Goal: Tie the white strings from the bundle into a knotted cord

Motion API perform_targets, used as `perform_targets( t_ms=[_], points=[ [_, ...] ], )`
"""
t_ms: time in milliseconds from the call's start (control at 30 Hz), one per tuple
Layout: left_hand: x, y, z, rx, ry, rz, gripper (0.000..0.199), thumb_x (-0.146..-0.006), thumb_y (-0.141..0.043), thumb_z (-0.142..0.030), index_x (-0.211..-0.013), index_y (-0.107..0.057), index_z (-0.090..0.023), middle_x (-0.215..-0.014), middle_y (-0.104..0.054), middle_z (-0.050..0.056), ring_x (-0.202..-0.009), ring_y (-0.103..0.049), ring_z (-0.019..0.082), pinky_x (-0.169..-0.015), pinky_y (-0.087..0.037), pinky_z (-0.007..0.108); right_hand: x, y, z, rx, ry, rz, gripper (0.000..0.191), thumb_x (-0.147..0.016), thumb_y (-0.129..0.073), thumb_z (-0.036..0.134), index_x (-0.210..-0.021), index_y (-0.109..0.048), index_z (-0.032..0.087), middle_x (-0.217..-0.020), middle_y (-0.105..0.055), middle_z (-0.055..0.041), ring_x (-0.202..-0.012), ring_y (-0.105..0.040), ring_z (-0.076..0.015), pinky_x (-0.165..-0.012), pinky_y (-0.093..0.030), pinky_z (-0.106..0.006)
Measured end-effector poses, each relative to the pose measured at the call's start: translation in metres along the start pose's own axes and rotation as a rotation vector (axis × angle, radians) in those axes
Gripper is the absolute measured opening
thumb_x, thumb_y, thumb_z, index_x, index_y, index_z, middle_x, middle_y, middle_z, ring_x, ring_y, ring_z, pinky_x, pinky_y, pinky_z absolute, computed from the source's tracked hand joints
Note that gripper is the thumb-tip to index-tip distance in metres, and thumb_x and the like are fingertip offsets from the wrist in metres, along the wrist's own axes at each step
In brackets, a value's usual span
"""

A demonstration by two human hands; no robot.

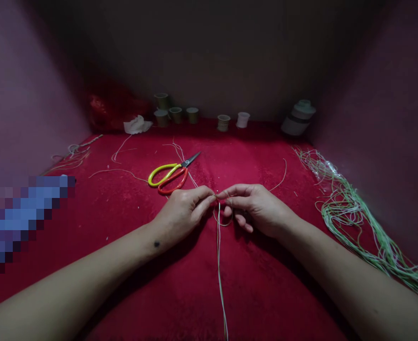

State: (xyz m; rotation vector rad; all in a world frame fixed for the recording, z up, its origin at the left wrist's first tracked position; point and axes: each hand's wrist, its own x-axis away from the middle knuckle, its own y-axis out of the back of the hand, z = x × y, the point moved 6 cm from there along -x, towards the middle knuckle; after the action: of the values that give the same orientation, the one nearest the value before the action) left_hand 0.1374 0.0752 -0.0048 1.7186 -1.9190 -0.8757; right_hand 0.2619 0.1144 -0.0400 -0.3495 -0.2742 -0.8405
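My left hand (pixel 187 208) pinches thin cords between thumb and index finger near the middle of the red cloth (pixel 180 289). Facing it, my right hand (pixel 257 206) also pinches cord, its fingertips almost touching those of the left, its lower fingers loosely curled. Pale strands (pixel 219 255) hang from between the hands toward the near edge, and a small loop of cord curves below the fingertips. Just beyond my left hand lie scissors (pixel 173 177) with one yellow and one red handle, blades partly apart. The exact crossing of the cords is too small to make out.
Several thread spools (pixel 192 116) stand along the back, with a white bottle (pixel 299 117) at back right. A crumpled white tissue (pixel 137 125) lies back left. Green and white cords (pixel 365 222) are heaped at right. Loose threads lie left. A blurred blue object (pixel 27 215) is far left.
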Motion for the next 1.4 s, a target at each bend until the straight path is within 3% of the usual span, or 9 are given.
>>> perform_targets(
  t_ms=[300,567,767,833,933,1000,1133,1267,1400],
  points=[
    [0.001,-0.004,-0.010,-0.145,-0.136,-0.012,0.024,-0.088,-0.041,-0.027,-0.081,-0.061,-0.014,-0.070,-0.061,0.003,-0.061,-0.052,0.010,-0.060,-0.038,0.021,0.001,-0.002,0.001,0.094,0.043,-0.058,0.024,-0.073,-0.061,0.023,-0.094,-0.057,0.014,-0.060,-0.059,0.0017,-0.032,-0.041,-0.0039,-0.025,-0.031,-0.014],
    [-0.001,-0.008,-0.010,-0.068,-0.094,0.084,0.024,-0.088,-0.043,-0.027,-0.077,-0.059,-0.015,-0.065,-0.059,0.001,-0.059,-0.052,0.009,-0.058,-0.039,0.020,0.004,-0.004,0.003,0.212,0.117,-0.126,0.008,-0.076,-0.056,0.021,-0.074,-0.052,0.015,-0.053,-0.052,0.0039,-0.032,-0.040,-0.0037,-0.025,-0.027,-0.015],
    [0.005,0.021,-0.016,-0.140,0.039,-0.107,0.024,-0.084,-0.048,-0.035,-0.077,-0.058,-0.014,-0.062,-0.056,0.000,-0.053,-0.049,0.008,-0.051,-0.038,0.019,0.003,0.002,0.003,0.126,0.128,-0.174,0.011,-0.079,-0.051,0.024,-0.072,-0.047,0.016,-0.058,-0.055,0.0020,-0.032,-0.040,-0.0036,-0.025,-0.027,-0.016],
    [0.012,0.010,-0.011,-0.014,0.188,0.091,0.031,-0.082,-0.049,-0.042,-0.068,-0.056,-0.015,-0.054,-0.053,-0.001,-0.044,-0.048,0.008,-0.044,-0.036,0.019,0.003,0.004,0.003,0.087,0.134,-0.188,0.011,-0.079,-0.051,0.024,-0.073,-0.046,0.016,-0.060,-0.056,0.0012,-0.033,-0.040,-0.0037,-0.026,-0.028,-0.016],
    [0.030,-0.023,-0.002,0.380,0.479,0.454,0.032,-0.079,-0.051,-0.046,-0.077,-0.055,-0.015,-0.052,-0.057,-0.001,-0.033,-0.046,0.008,-0.030,-0.028,0.017,0.004,0.006,0.005,0.046,0.135,-0.206,0.008,-0.078,-0.050,0.022,-0.074,-0.046,0.016,-0.062,-0.057,0.0006,-0.034,-0.042,-0.0046,-0.027,-0.030,-0.017],
    [0.038,-0.040,0.000,0.646,0.598,0.559,0.031,-0.078,-0.053,-0.045,-0.078,-0.055,-0.013,-0.053,-0.059,0.002,-0.029,-0.044,0.008,-0.025,-0.024,0.016,0.005,0.008,0.006,0.041,0.137,-0.218,0.008,-0.077,-0.051,0.021,-0.074,-0.046,0.016,-0.062,-0.057,0.0004,-0.035,-0.043,-0.0050,-0.027,-0.030,-0.017],
    [0.041,-0.058,-0.003,1.040,0.665,0.654,0.024,-0.078,-0.054,-0.033,-0.075,-0.057,-0.009,-0.054,-0.061,0.005,-0.028,-0.048,0.010,-0.022,-0.031,0.016,0.006,0.010,0.011,0.091,0.162,-0.217,0.008,-0.075,-0.052,0.023,-0.073,-0.048,0.016,-0.062,-0.057,-0.0001,-0.036,-0.044,-0.0057,-0.028,-0.030,-0.017],
    [0.041,-0.062,-0.004,1.221,0.695,0.633,0.021,-0.084,-0.044,-0.024,-0.080,-0.058,-0.008,-0.058,-0.064,0.008,-0.037,-0.058,0.015,-0.023,-0.037,0.017,0.005,0.027,0.019,0.085,0.197,-0.299,0.009,-0.073,-0.053,0.022,-0.070,-0.048,0.015,-0.058,-0.055,-0.0001,-0.035,-0.043,-0.0062,-0.028,-0.028,-0.017],
    [0.043,-0.063,-0.004,1.264,0.732,0.614,0.026,-0.086,-0.037,-0.020,-0.076,-0.057,-0.007,-0.058,-0.064,0.009,-0.039,-0.059,0.015,-0.023,-0.040,0.017,0.000,0.063,0.023,-0.295,0.129,-0.419,0.006,-0.075,-0.045,0.014,-0.070,-0.046,0.014,-0.056,-0.053,-0.0004,-0.036,-0.041,-0.0047,-0.030,-0.026,-0.015]
  ],
)
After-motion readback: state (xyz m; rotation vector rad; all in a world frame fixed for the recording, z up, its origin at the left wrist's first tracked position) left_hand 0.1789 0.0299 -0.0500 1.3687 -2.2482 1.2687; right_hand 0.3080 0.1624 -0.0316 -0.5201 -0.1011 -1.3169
